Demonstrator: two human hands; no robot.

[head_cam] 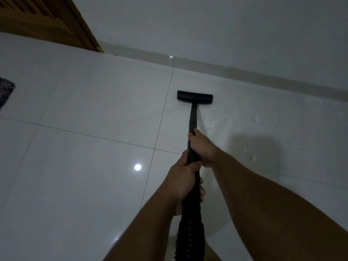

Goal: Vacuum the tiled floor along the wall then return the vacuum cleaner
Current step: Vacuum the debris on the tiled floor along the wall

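The black ribbed vacuum hose [190, 236] runs off the bottom edge, so the cleaner's body is out of view. A dark patterned mat [5, 91] is cut by the left edge. The brown wooden door [47, 21] is cropped at the top left corner. Both forearms leave the bottom edge.

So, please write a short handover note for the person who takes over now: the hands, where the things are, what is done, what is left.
Left hand: grips the black vacuum wand lower down, near the ribbed hose.
Right hand: grips the wand further up toward the head.
Floor head: flat on the white tiled floor, a little short of the skirting along the wall, right of the wooden door.
Done: vacuuming is under way; how much floor is covered cannot be told.
Left: finish the strip along the wall, then return the vacuum cleaner; its body is out of view.
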